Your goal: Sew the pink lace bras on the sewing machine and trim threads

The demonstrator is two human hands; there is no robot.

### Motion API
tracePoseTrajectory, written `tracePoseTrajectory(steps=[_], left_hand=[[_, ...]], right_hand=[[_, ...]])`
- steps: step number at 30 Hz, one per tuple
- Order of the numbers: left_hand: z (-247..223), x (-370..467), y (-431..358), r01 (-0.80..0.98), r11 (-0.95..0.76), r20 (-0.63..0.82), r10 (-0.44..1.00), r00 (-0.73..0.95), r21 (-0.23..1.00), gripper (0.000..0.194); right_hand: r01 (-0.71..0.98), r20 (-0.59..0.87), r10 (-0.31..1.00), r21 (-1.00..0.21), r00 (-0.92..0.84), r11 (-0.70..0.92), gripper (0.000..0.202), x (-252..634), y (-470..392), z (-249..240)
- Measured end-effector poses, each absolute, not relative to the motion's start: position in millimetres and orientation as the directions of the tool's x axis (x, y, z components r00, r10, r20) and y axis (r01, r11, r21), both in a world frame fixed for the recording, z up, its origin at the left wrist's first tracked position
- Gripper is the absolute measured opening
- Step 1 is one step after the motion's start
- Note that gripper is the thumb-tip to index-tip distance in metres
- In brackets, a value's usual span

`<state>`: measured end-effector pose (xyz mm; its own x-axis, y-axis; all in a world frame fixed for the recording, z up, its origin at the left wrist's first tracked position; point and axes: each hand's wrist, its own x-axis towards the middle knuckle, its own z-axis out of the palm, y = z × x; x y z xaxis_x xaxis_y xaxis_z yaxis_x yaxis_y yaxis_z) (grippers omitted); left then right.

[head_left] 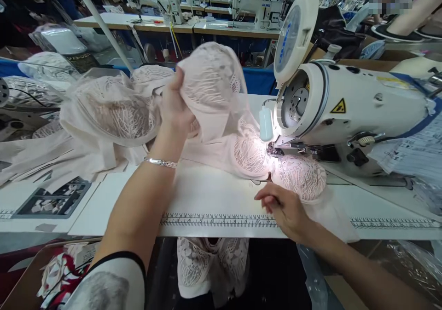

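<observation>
My left hand point(176, 105) grips a pale pink lace bra point(209, 82) by its edge and holds it up above the table, left of the sewing machine point(359, 100). Another pale pink lace bra point(251, 156) lies under the lit needle area, one cup on each side of it. Just in front of that bra is my right hand point(286, 211), its fingers curled together over the table edge ruler. Whatever may be between those fingertips is too small or hidden to see. A pile of similar bras point(113, 110) rests to the left of my left hand.
The machine's round end cover point(297, 34) stands swung up. A printed ruler point(221, 220) runs along the front of the white table point(203, 186). A lace bra point(195, 268) lies on my lap. Other sewing machines point(257, 11) stand on tables behind.
</observation>
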<state>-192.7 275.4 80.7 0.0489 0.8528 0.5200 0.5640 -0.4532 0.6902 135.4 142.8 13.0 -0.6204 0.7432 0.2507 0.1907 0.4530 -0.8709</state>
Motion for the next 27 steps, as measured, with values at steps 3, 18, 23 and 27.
tracePoseTrajectory(steps=[3, 18, 23, 27], left_hand=[[88, -215, 262, 0.131, -0.554, 0.568, 0.812, -0.133, 0.822, 0.071], [61, -251, 293, -0.137, -0.603, 0.578, 0.795, -0.183, 0.786, 0.073], [79, -242, 283, -0.157, -0.572, 0.549, 0.819, -0.167, 0.805, 0.073], [112, -221, 236, -0.111, -0.59, 0.565, 0.802, -0.195, 0.799, 0.065]], right_hand=[[-0.063, -0.065, 0.685, -0.985, -0.726, -0.16, 0.05, 89, 151, 16], [-0.759, -0.182, 0.842, -0.367, -0.508, -0.537, 0.044, -21, 229, 64], [-0.758, -0.186, 0.867, -0.425, -0.462, -0.495, 0.048, -20, 229, 64], [-0.658, -0.209, 0.85, -0.553, -0.484, -0.511, 0.05, -12, 215, 55]])
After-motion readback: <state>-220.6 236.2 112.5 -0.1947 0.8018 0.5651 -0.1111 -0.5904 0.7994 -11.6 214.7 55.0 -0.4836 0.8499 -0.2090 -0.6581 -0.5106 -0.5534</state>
